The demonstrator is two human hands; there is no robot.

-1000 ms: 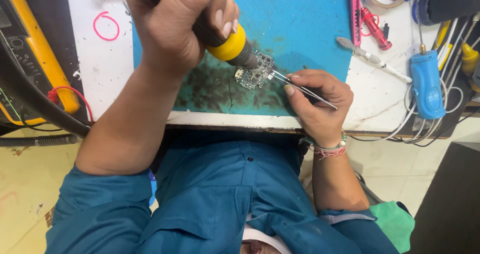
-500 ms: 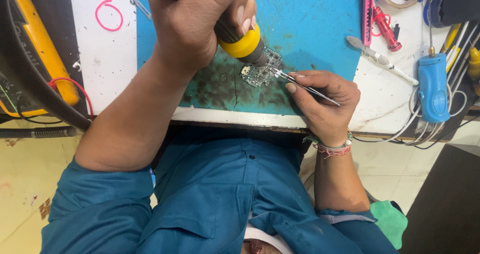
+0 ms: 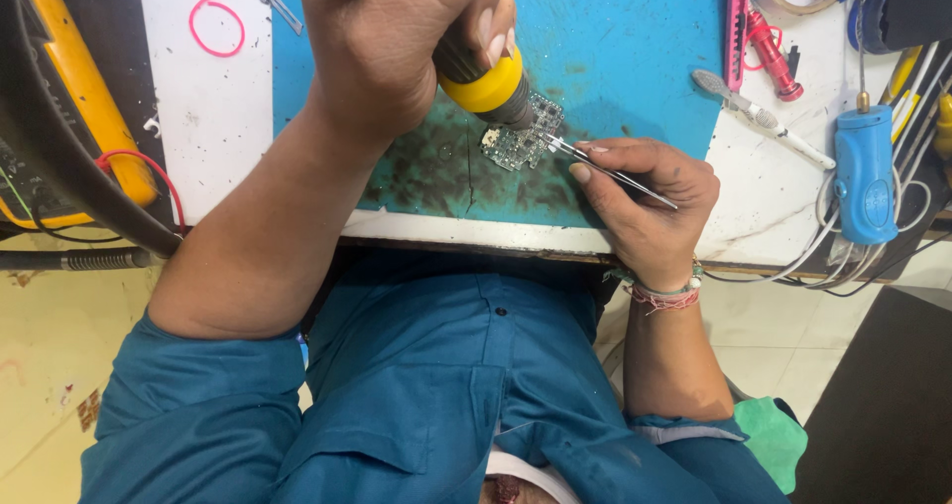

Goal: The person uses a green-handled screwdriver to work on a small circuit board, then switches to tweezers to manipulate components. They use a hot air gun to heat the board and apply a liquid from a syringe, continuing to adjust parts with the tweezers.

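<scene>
- The tool with a yellow collar [image 3: 483,80] has a dark grip and a dark metal nozzle; it points down onto the circuit board, tilted.
- The small circuit board [image 3: 516,139] is pale and silvery, lying flat on the stained part of a blue mat, near its front edge.
- The metal tweezers [image 3: 605,170] are thin and slanted, tips touching the board's right edge.

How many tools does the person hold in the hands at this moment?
2. The left hand grips a yellow-collared hand tool, its tip at the small circuit board; the right hand holds tweezers whose tips reach that board.
</scene>
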